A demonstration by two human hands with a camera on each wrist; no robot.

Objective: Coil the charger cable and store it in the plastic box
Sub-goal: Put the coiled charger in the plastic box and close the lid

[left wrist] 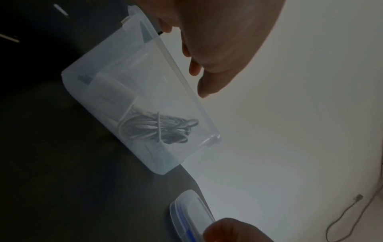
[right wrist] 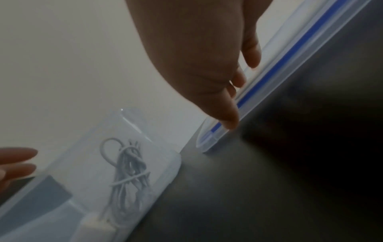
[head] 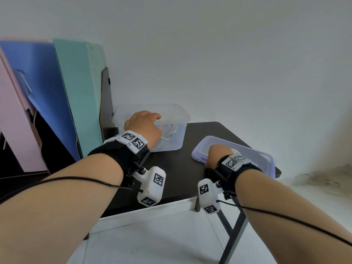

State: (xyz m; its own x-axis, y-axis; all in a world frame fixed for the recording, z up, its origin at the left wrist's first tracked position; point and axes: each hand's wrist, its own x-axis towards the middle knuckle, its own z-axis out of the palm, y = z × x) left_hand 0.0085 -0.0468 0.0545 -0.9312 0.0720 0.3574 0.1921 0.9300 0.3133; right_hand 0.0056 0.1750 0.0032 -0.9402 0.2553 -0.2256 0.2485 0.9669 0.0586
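Observation:
The clear plastic box [head: 177, 119] stands at the back left of the black table [head: 181, 174]. Inside it lies the coiled white charger cable [left wrist: 157, 129], with the white charger plug [left wrist: 110, 91] beside it. My left hand [head: 146, 122] hovers over the box's near rim with relaxed fingers [left wrist: 204, 88] and holds nothing. The box's lid [head: 255, 159], clear with a blue seal, lies flat on the table to the right. My right hand [head: 217, 155] pinches the lid's near left edge, thumb [right wrist: 230, 117] on the rim and fingers [right wrist: 251, 54] on top.
Pink, blue and teal boards [head: 80, 96] lean against the wall left of the table. The white wall stands close behind the box. The lid's right end juts past the table's right edge. A loose dark cable [left wrist: 342, 217] lies on the floor.

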